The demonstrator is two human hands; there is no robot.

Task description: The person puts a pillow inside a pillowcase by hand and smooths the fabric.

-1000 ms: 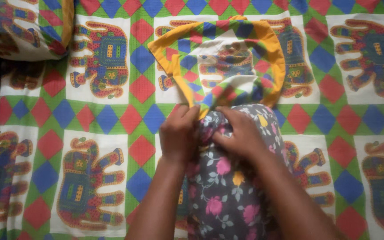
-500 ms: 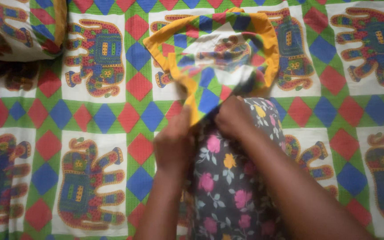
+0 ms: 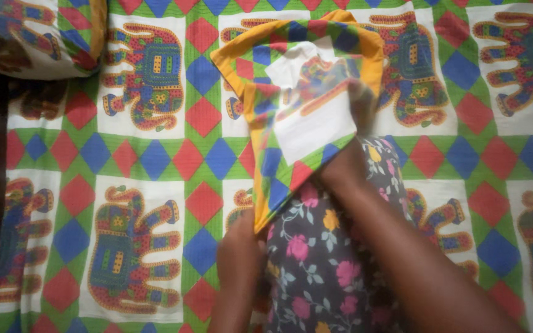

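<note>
Here, a grey floral pillow (image 3: pixel 325 259) lies on a bedsheet (image 3: pixel 155 154) printed with elephants and red, blue and green diamonds, and a pillowcase (image 3: pixel 297 111) of the same elephant print, edged in orange-yellow, is drawn over its far end. The left hand (image 3: pixel 240 246) sits at the pillow's left side, closed on the lower orange edge of the pillowcase, though its fingers are mostly hidden under the cloth. The right hand (image 3: pixel 347 166) reaches into the pillowcase from the right; its wrist shows at the opening, while its fingers are blurred and partly covered, so their shape cannot be told. The pillowcase's open mouth faces the person, covering only the far end of the pillow. Another pillow in matching print (image 3: pixel 32 37) rests at the top left corner.
</note>
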